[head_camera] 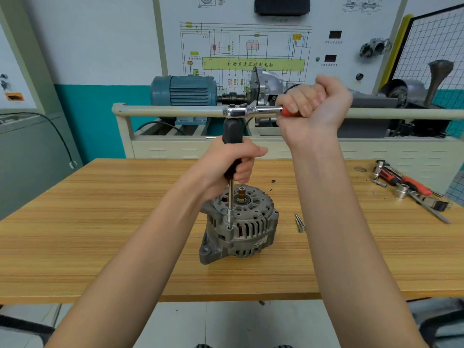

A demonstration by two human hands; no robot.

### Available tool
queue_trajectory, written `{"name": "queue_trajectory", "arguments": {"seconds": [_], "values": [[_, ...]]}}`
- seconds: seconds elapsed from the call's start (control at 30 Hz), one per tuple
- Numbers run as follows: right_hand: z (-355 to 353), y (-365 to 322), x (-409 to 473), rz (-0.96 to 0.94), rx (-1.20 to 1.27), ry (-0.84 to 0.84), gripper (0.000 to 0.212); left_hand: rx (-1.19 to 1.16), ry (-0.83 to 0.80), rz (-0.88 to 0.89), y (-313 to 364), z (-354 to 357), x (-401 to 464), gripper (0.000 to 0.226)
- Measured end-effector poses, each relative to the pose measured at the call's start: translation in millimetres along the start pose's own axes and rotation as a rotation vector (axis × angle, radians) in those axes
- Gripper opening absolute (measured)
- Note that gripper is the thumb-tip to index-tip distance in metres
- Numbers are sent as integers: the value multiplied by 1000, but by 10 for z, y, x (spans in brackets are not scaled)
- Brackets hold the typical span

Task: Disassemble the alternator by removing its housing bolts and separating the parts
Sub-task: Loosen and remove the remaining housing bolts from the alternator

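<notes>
- Two hands on one tool stack. My left hand (233, 162) has its fingers curled round the black handle of the upright extension driver (232, 151); my right hand (313, 101) is fisted round the red grip of the chrome ratchet (253, 112), which lies level across the driver's top.
- Driver's thin polished shaft drops to a small socket seated on a housing bolt (229, 227) at the near-left rim.
- Alternator (241, 224): dull grey cast metal, round, ribbed with cooling slots, brass-coloured shaft stub upright at centre, mounting ear at lower left. It stands mid-table, well back from the near edge.
- Table (100, 234): striped wood-grain laminate, with bare surface left of the alternator.
- Loose bits (300, 223) lie just right of the alternator.
- Spare tools (406, 187) piled at the far right edge.
</notes>
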State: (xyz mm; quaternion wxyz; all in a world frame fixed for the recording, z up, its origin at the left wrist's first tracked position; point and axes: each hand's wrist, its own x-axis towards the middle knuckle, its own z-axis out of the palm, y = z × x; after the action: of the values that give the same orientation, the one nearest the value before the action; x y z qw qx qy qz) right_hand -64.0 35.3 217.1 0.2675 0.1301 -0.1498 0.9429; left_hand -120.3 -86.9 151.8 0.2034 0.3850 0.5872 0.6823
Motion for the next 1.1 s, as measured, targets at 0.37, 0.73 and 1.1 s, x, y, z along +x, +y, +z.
{"name": "queue_trajectory", "arguments": {"seconds": [0.37, 0.73, 1.1], "values": [[-41, 66, -233, -206, -19, -61, 55, 72, 358, -49, -49, 162, 32, 42], [-55, 6, 87, 93, 80, 39, 54, 94, 81, 17, 16, 13, 2, 50], [15, 124, -303, -263, -74, -80, 55, 129, 498, 32, -102, 173, 33, 32]]}}
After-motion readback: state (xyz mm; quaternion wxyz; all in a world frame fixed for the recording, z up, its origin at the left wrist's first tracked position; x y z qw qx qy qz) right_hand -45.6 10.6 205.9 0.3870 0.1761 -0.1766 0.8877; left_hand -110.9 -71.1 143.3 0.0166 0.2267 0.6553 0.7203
